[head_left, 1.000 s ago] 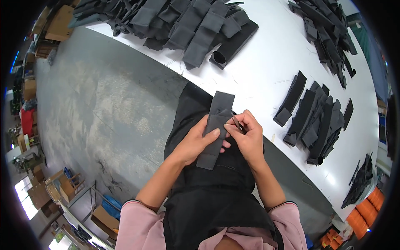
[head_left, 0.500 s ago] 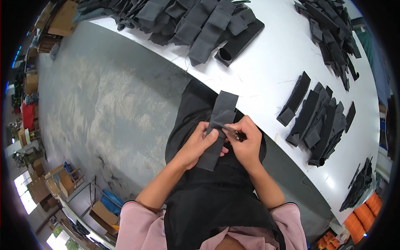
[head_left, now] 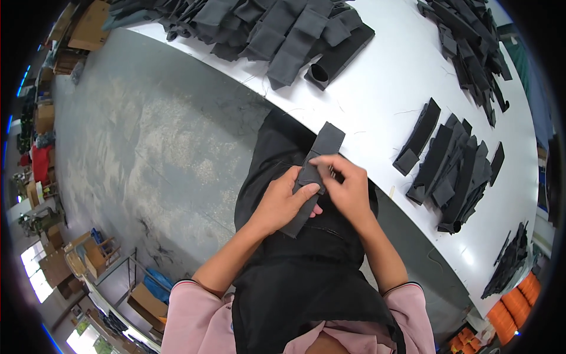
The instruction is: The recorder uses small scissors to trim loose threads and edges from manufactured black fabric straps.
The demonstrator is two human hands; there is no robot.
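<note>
A dark grey fabric strip (head_left: 328,139) with a folded, stitched-on piece across its middle slants over my lap. My left hand (head_left: 284,197) grips it from the left, thumb on top and fingertips showing beneath. At the strip's right edge is my right hand (head_left: 349,183), its index finger and thumb bent against the folded piece. Tucked into the curled right fingers is a small dark tool (head_left: 336,173), mostly hidden; its kind is not clear. Under the strip lies my black apron (head_left: 306,283).
A white table (head_left: 365,112) runs diagonally from upper left to lower right. Similar strips lie on it in a large pile (head_left: 289,41), a smaller group (head_left: 454,171) and another heap (head_left: 471,53). Orange spools (head_left: 513,312) stand beyond its lower right end. Boxes line the grey floor (head_left: 159,147) at left.
The strip has tilted further clockwise, its upper end now nearer the table. My right fingers have moved up along it, and the tool in them shows less.
</note>
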